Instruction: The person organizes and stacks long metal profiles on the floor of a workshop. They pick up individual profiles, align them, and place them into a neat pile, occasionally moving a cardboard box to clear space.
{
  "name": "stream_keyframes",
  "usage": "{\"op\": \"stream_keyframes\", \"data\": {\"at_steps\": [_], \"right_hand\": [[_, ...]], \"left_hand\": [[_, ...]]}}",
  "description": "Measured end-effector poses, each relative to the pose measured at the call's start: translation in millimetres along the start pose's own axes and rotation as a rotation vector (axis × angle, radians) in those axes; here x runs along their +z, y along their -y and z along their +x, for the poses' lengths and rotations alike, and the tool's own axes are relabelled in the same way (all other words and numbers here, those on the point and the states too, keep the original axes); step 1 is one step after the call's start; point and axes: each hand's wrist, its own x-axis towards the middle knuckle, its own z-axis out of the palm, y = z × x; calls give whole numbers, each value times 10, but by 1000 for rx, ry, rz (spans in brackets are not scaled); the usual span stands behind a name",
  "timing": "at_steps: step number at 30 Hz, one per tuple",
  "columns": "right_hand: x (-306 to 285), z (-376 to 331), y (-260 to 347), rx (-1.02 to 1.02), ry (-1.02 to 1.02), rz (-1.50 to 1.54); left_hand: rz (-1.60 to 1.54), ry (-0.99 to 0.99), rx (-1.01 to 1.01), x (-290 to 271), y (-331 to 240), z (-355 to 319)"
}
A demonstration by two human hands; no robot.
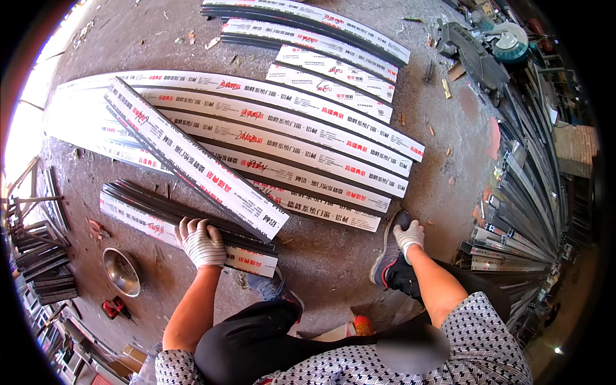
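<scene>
Far to the left of the left hand, dark profiles [48,269] are stacked. Nearer that hand, red-handled pliers [97,229], a red power tool [115,308] and a shiny metal bowl [122,272] are set on the floor [154,321]. A short bundle [157,208] of dark profiles, faced with white printed film, is lying directly under the left hand [201,242]. The bundle is touched by this gloved hand, whose fingers are bent over its top; whether it is firmly clamped cannot be told. Just beyond the left hand, a slanting profile [199,160] is laid across a broad row of film-covered profiles [285,144], and beyond that row a further group [314,42] is placed. The left shoe [265,285] is seen just right of the left hand. The right shoe [383,253] is partly covered by the gloved right hand [409,236], whose fingers are held together; whether anything is gripped cannot be told. Well right of that hand, long profiles [526,192] are heaped, with a cutting saw [475,61] placed beyond.
</scene>
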Motion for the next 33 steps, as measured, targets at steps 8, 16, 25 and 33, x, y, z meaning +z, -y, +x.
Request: {"op": "stream_keyframes", "data": {"at_steps": [8,16,25,33], "right_hand": [[-344,1324,-139,-14,-365,990],[-1065,1707,1587,-438,-234,796],[-1110,1831,2642,-352,79,413],[-1047,1946,2662,-305,235,634]], "left_hand": [[-9,-6,12,23,-34,12],[-18,14,4,11,-56,27],[-17,29,-6,23,-44,29],[-21,25,0,21,-51,36]]}}
